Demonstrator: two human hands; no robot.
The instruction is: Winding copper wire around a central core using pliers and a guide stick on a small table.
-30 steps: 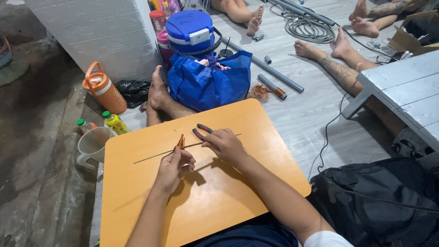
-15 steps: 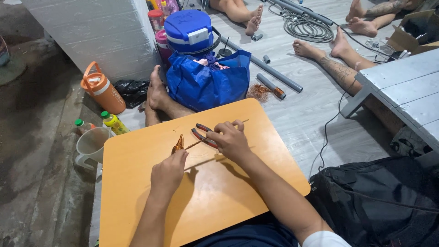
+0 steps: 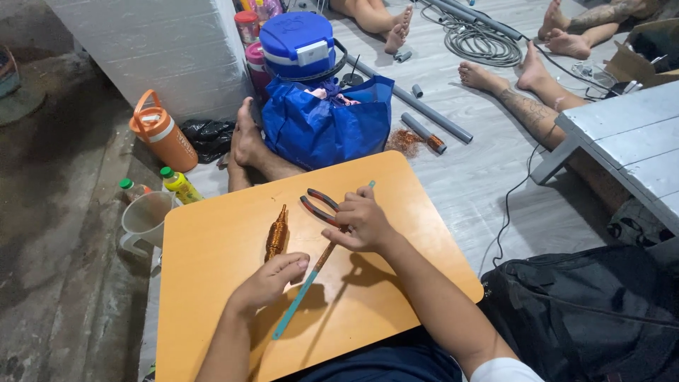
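Both hands work over an orange desk (image 3: 212,283) laid across the person's lap. Right hand (image 3: 362,225) is closed around a pair of pliers (image 3: 318,206); the red-and-dark handles stick out up and to the left of the fist, splayed apart. Pliers' nose is hidden under the hand, so whether it bites the wire cannot be told.

Left hand (image 3: 272,277) lies knuckles-up, fingers curled, thumb and forefinger pinching a long thin teal wire (image 3: 297,301). Wire runs diagonally: low end near the desk's front, passing between the two hands, a short teal tip showing past the right hand's fingers. Between the hands the wire looks bare and coppery, judged stripped there. The left-hand pinch seems meant to steady the wire flat against the desk while the right works the tool.

Just beside the left hand, apart from it, lies a spindle-shaped bundle of copper wire (image 3: 276,233).

Surface: smooth, rounded corners, otherwise bare. Room: grey plank floor, concrete patch at left. Beyond the desk, the person's bare foot (image 3: 247,138), a blue bag (image 3: 322,127) with a blue-lidded cooler (image 3: 297,42) above it, an orange jug (image 3: 164,138), a clear measuring jug (image 3: 145,221), small bottles, grey pipes (image 3: 424,113), coiled cable. Other people's bare legs (image 3: 523,99) at upper right. A black backpack (image 3: 587,311) sits at the person's right.
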